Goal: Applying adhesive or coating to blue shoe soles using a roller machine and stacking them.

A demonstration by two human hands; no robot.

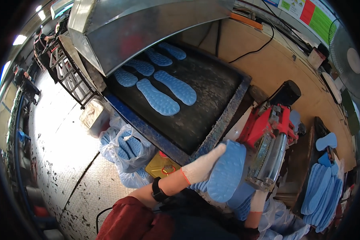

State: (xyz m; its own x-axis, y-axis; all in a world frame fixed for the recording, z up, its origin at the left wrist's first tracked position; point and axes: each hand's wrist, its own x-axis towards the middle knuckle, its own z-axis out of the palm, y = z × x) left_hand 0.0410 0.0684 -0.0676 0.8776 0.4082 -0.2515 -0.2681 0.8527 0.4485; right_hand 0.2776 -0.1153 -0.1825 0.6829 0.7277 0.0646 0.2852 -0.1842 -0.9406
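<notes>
My left hand (204, 166), in a white glove, is closed on the edge of a blue shoe insole (227, 172) with a dimpled surface; more may lie beneath it. My right hand (259, 200), gloved too, reaches up beside a fanned stack of blue insoles (243, 203), just below the metal roller of a red machine (268, 138). Its fingers are hidden by the roller's end. Ahead, two whole insoles (158, 97) lie on a black conveyor belt (204, 120), with several others partly under a metal hood (148, 32).
Many blue insoles (322, 192) stand piled on the right. Plastic bags of insoles (126, 148) and a yellow can (162, 166) sit on the floor left of the belt. A fan (350, 60) is at far right. Two people (26, 84) work in the far left background.
</notes>
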